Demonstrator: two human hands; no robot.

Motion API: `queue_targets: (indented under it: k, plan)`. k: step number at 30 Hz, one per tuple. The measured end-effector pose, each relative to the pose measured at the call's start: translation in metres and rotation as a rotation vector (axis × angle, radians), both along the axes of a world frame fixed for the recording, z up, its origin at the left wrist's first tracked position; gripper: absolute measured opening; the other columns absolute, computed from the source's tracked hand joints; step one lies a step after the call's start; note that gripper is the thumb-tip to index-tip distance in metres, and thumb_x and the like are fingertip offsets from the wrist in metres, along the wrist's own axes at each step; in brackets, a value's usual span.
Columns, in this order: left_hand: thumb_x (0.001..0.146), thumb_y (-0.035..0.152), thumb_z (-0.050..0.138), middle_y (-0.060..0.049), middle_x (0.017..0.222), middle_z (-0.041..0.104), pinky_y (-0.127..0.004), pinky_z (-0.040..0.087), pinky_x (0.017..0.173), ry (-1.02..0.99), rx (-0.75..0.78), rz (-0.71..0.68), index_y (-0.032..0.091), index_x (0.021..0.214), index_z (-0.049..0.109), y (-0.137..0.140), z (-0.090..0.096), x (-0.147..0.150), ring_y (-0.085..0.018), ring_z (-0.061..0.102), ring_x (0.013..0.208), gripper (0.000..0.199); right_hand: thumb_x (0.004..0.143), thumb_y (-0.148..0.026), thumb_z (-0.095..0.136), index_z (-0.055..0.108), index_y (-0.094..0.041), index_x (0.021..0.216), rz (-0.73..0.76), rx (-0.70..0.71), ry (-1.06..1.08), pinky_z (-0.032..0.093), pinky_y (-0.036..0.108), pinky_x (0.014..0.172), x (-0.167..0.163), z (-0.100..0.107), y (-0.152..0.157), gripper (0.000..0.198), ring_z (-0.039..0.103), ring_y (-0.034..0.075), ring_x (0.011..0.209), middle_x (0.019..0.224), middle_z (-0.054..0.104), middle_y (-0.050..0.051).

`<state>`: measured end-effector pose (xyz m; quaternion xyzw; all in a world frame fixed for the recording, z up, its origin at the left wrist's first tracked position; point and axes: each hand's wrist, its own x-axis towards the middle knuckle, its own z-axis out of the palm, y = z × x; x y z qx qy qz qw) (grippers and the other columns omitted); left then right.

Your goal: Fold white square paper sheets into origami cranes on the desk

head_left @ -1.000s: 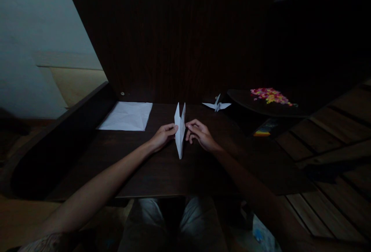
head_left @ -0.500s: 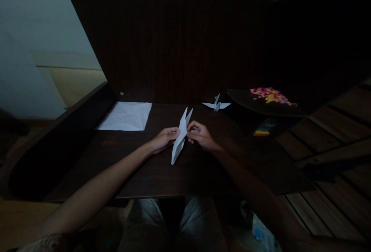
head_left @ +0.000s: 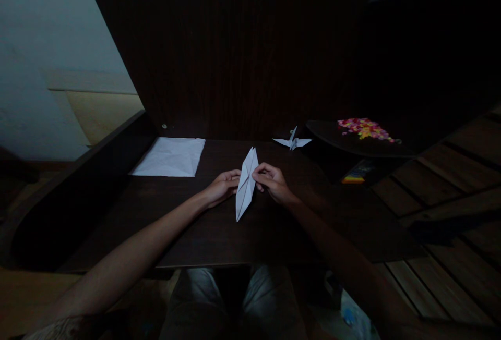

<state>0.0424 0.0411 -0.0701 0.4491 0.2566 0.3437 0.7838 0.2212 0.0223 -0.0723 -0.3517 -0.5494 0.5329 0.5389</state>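
In a dim room, a dark brown wooden desk (head_left: 188, 241) stretches before you, backed by a tall dark brown wooden panel (head_left: 235, 58). Between your hands, over the middle of the desk, is a slim, diamond-shaped piece of folded white paper (head_left: 243, 194), tilted with its two upper points leaning right; whether its lower tip touches the wood, you cannot tell. Your left hand (head_left: 221, 189) grips its left edge, fingertips partly hidden behind it, and your right hand (head_left: 272, 182) pinches the right edge between thumb and fingers.

Your folding looks well past the first creases: the long body and the split points are formed. Set against the small white folded-paper bird (head_left: 293, 143) at the back of the desk, wings spread, your piece has no opened wings or bent neck yet, so that shaping seems left. One bird stands complete; the flat square white paper sheets (head_left: 172, 156) at back left look unused.
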Motion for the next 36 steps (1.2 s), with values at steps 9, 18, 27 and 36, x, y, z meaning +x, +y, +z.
queue_targets:
  k: [9, 18, 27, 36]
  plan:
    - [0.064, 0.031, 0.08, -0.002, 0.075, 0.066, -0.022, 0.041, 0.066, 0.019, 0.044, 0.02, 0.014, 0.086, 0.062, -0.0005, -0.0021, 0.0004, -0.011, 0.059, 0.067, 0.034, 0.064, -0.038, 0.077, 0.057, -0.017, 0.071, -0.049, 0.003, -0.054, 0.033, 0.017, 0.036, -0.0001, -0.001, 0.0017, 0.03, 0.045, 0.005, 0.043, 0.061, 0.054, -0.004]
    - [0.065, 0.036, 0.079, -0.004, 0.081, 0.069, -0.023, 0.044, 0.069, 0.044, 0.129, 0.004, 0.012, 0.099, 0.063, -0.0008, -0.0016, 0.0002, -0.012, 0.061, 0.069, 0.044, 0.059, -0.036, 0.08, 0.057, -0.017, 0.069, -0.054, 0.025, -0.146, 0.037, 0.017, 0.038, -0.0021, 0.0034, -0.002, 0.032, 0.048, 0.005, 0.045, 0.06, 0.055, -0.004]
    - [0.065, 0.03, 0.079, -0.004, 0.082, 0.069, -0.024, 0.043, 0.063, 0.138, 0.177, 0.056, 0.012, 0.102, 0.063, 0.0001, 0.0004, -0.0009, -0.012, 0.061, 0.065, 0.044, 0.067, -0.039, 0.073, 0.058, -0.016, 0.078, -0.006, -0.02, -0.096, 0.044, 0.021, 0.039, -0.0047, 0.003, -0.0037, 0.03, 0.053, 0.009, 0.043, 0.055, 0.055, -0.004]
    - [0.062, 0.028, 0.081, -0.002, 0.074, 0.068, -0.022, 0.041, 0.058, 0.217, 0.182, 0.136, 0.012, 0.092, 0.064, -0.0023, 0.004, -0.0014, -0.011, 0.058, 0.059, 0.038, 0.064, -0.033, 0.077, 0.038, -0.023, 0.093, -0.008, -0.014, -0.008, 0.043, 0.018, 0.036, -0.0068, 0.0017, -0.0009, 0.05, 0.054, 0.008, 0.041, 0.065, 0.057, -0.009]
